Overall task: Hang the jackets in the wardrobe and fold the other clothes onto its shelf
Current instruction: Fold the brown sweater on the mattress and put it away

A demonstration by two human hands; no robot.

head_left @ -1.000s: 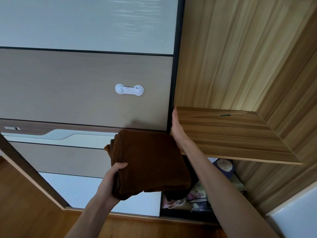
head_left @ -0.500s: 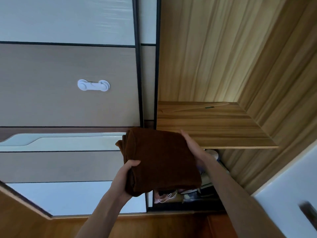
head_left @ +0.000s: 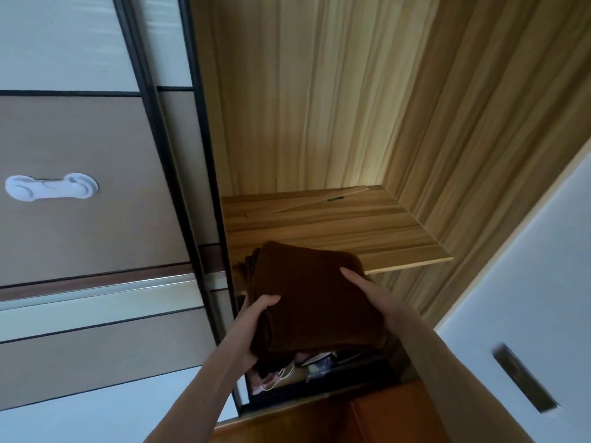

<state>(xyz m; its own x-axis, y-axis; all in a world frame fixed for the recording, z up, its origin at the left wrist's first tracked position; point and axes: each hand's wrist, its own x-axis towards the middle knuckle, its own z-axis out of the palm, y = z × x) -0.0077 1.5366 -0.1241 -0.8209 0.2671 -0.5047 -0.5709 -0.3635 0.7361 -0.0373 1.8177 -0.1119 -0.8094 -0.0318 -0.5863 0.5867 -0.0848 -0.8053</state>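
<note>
Now | both hands [head_left: 367, 294] hold brown garment [head_left: 313, 295]; moved over shelf [head_left: 367, 231]

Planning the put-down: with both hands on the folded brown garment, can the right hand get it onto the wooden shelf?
Probably yes. The right hand holds the folded brown garment at the wooden shelf front edge; the sliding door is aside and the board behind looks bare.
</note>
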